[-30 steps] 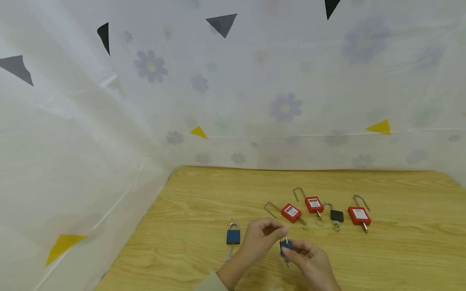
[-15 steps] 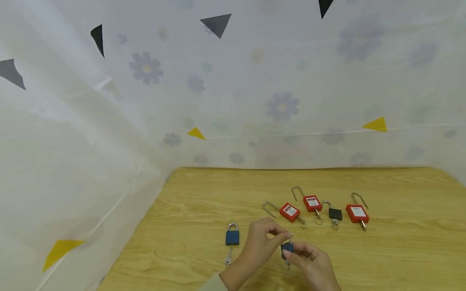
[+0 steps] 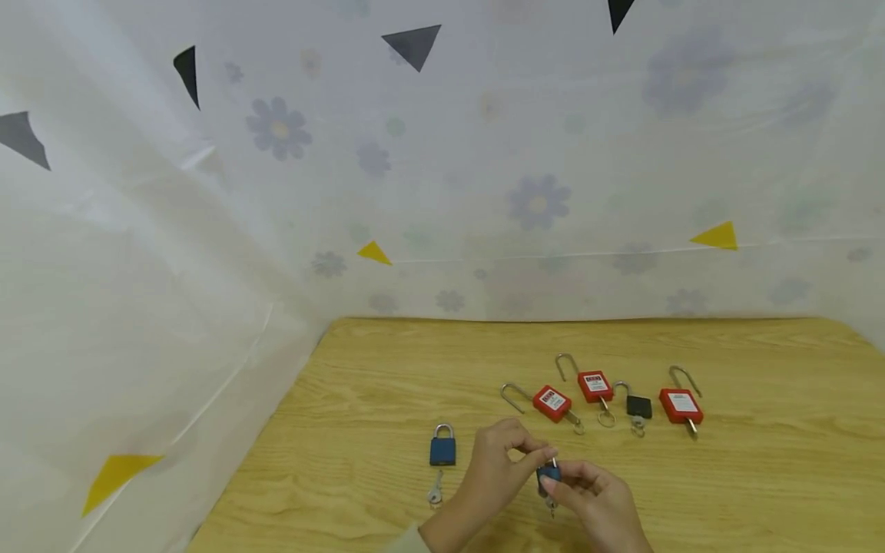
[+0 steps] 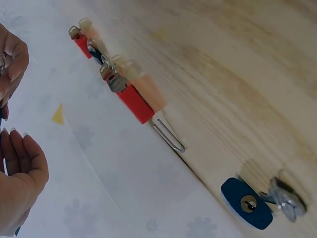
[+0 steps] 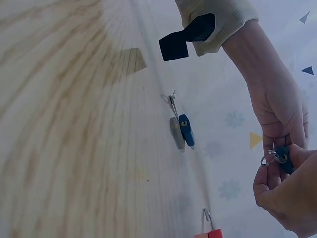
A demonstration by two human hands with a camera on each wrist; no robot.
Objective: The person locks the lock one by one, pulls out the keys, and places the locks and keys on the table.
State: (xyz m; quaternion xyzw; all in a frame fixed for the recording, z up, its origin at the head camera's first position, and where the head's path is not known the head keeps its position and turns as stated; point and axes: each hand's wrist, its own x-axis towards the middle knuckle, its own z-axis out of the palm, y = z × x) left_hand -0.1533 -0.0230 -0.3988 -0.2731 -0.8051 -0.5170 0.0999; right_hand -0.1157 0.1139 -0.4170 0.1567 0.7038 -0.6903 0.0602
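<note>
In the head view, my right hand [image 3: 600, 499] holds a small blue padlock [image 3: 548, 478] by its body, the thumb across the front. My left hand [image 3: 499, 461] pinches the top of its metal shackle, and the fingertips cover much of it. Keys on a ring [image 3: 551, 505] hang below the padlock; the right wrist view also shows the key ring [image 5: 268, 158] at its underside. Whether the shackle is latched cannot be seen. Left of the hands lies another blue padlock [image 3: 442, 447] with its shackle closed, and keys [image 3: 435, 491] lie just below it.
Three red padlocks with raised shackles lie farther back: a left one [image 3: 551, 403], a middle one [image 3: 595, 386] and a right one [image 3: 681, 405]. A black padlock [image 3: 639, 407] with keys lies among them. White patterned sheeting [image 3: 442, 192] borders the wooden table [image 3: 373, 369].
Both hands and the held padlock have shifted slightly right and down. The left fingertips now sit closer to the padlock's body, with less shackle showing.
</note>
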